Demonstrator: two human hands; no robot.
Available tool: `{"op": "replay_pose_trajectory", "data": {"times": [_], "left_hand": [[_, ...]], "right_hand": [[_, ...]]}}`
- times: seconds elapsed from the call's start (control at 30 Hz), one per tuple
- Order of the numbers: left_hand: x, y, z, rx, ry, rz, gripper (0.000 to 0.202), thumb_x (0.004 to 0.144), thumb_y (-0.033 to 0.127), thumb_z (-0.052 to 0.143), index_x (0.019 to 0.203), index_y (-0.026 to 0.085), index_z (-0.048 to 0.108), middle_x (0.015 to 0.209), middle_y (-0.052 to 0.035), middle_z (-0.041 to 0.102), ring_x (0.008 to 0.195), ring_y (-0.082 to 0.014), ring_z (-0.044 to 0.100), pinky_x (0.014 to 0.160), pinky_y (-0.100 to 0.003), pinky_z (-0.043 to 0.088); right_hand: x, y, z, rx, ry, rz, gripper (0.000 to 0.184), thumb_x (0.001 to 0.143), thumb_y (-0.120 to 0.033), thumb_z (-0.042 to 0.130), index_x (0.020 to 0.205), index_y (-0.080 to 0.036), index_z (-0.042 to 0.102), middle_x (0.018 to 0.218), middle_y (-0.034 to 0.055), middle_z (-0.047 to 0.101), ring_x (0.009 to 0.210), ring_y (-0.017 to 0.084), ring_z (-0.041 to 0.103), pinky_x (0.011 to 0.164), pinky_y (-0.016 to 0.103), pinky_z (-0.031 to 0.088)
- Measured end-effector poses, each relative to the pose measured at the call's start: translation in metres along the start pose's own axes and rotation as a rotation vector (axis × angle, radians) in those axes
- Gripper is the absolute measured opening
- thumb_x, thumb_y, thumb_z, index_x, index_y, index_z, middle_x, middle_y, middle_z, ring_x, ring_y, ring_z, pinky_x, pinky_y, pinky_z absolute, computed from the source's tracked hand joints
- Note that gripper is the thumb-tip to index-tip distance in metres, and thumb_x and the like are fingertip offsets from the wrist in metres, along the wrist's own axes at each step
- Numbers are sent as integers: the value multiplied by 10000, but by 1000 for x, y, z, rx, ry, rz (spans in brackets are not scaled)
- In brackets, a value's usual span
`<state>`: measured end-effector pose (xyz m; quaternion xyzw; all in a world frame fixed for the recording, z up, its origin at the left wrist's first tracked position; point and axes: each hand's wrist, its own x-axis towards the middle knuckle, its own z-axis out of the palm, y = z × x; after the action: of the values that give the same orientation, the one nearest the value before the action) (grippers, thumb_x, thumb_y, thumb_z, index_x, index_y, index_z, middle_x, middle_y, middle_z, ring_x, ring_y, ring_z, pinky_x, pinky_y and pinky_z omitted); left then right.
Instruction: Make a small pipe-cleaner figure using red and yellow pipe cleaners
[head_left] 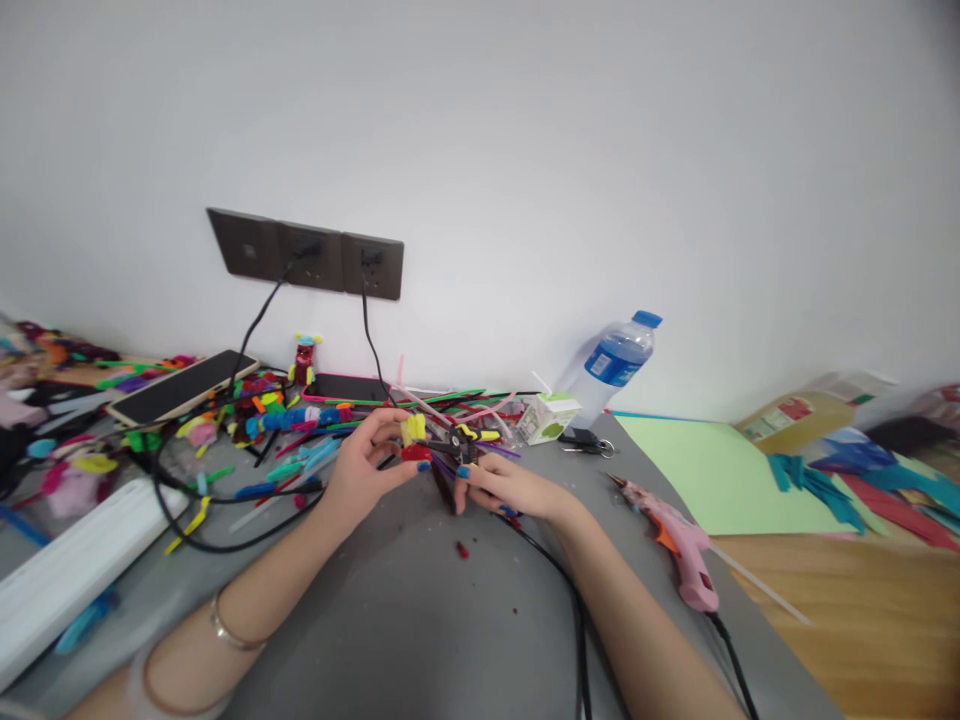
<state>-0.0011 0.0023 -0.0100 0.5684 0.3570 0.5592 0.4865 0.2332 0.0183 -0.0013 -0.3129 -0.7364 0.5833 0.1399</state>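
Note:
Between the thumb and fingers of my left hand (366, 462) is a small fuzzy pipe-cleaner piece, yellow on top (412, 429) and red below (416, 454). My right hand (510, 483) is closed around a pair of pliers (457, 440) with a black head and yellow-and-black handles. The pliers' jaws point left and reach the pipe-cleaner piece; whether they grip it I cannot tell. Both hands are just above the grey table (420, 620). A small dark red scrap (462, 549) lies below them.
Loose pipe cleaners (300, 465), a phone (184, 388) and a white bar (82, 570) lie left. A juice carton (551, 417), a water bottle (611, 365) and keys (589, 443) stand or lie behind. At right is a pink glue gun (679, 545), its cord trailing. Green paper (705, 475) lies beyond.

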Motion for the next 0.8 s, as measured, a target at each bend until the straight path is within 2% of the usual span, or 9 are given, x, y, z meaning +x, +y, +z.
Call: {"op": "replay_pose_trajectory", "data": {"times": [0.33,0.6,0.8], "left_hand": [[0,-2,-1,-20,-3,-4,472,651,230,819,1058,196,582,945,-50,704,917,-192,657,774,-270,509],[-1,-3,-1,-22,10,-12,479,640,232,824,1056,197,590,946,-52,706,911,-207,665,804,-301,516],[0,0,0,-29,-4,3,467,642,205,810,1051,192,587,926,-51,712,916,-206,669,770,-277,512]], "right_hand": [[0,0,0,-6,10,6,684,945,-647,353,805,-83,715,419,-87,340,398,70,323,489,224,317],[0,-1,1,-15,19,1,677,946,-643,356,786,-89,710,415,-84,344,394,70,307,467,223,301],[1,1,1,-17,11,-22,691,955,-641,337,800,-82,713,419,-84,343,396,69,316,479,225,312]]}}
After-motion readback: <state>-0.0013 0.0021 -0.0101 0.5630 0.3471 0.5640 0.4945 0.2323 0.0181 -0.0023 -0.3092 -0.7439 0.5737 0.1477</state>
